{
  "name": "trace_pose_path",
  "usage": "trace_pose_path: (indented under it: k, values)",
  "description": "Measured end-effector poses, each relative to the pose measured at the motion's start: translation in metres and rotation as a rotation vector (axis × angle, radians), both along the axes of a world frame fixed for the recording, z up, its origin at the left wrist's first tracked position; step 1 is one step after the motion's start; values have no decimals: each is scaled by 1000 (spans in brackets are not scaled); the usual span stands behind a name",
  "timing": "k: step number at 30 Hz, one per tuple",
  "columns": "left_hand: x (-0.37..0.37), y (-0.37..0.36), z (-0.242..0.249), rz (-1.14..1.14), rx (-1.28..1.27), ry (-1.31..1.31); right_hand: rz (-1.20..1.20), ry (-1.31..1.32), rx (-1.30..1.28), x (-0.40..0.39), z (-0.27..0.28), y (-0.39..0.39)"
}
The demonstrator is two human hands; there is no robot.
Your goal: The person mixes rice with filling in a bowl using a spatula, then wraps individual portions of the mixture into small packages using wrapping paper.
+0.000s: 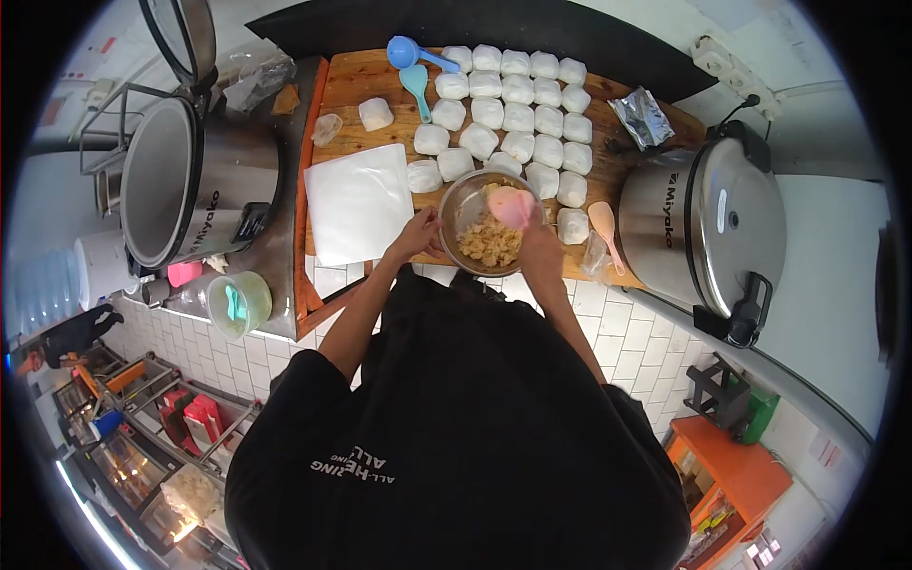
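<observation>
Centrally in frame, a metal bowl (460, 211) was flanked, its left rim held by the left hand (420, 234), a pink paddle (510, 205) gripped by the blurred right hand (541, 255).

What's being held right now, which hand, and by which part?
Left hand: metal bowl, at the rim on that hand's side. Right hand: pink paddle, by its handle end, mostly hidden in the grip.

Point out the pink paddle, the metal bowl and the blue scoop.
Pink paddle (511, 205), head view: on its broad blade.
Metal bowl (458, 204), head view: on its bare inner wall.
Blue scoop (403, 52), head view: on its round cup.
</observation>
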State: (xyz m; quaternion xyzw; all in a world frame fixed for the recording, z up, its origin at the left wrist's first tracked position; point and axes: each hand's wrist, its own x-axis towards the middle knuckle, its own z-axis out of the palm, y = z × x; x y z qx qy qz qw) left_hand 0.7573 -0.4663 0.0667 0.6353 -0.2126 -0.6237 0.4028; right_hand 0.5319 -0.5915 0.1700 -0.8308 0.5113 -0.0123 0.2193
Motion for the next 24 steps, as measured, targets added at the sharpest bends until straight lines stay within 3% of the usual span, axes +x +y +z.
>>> trace_pose_path:
  k: [4,8,10,15,17,18,19,21,23,24]
  values:
    - [-5,1,4,-65,-23,56,-158,73,39,7,-32,11]
    - [-15,9,-4,17,-102,164,-167,23,155,30,-42,11]
    - [-13,6,-16,20,-134,158,-139,18,165,18,-76,-1]
    - [-18,8,-27,68,-103,186,9,15,289,16,-64,-10]
    - [-19,10,-27,74,-121,209,-3,-156,500,7,-68,-15]
    - [-18,10,-27,74,-123,234,-198,-114,636,27,1,-2]
    - [-15,9,-26,85,-129,241,-189,-104,631,26,-8,-6]
    - [-13,10,-20,16,-100,161,-92,-74,-137,24,-10,-6]
    - [-12,9,-13,5,-109,183,-238,-45,-59,27,-38,-12]
    - [-11,9,-11,-12,-119,194,-38,-39,-215,26,-82,-18]
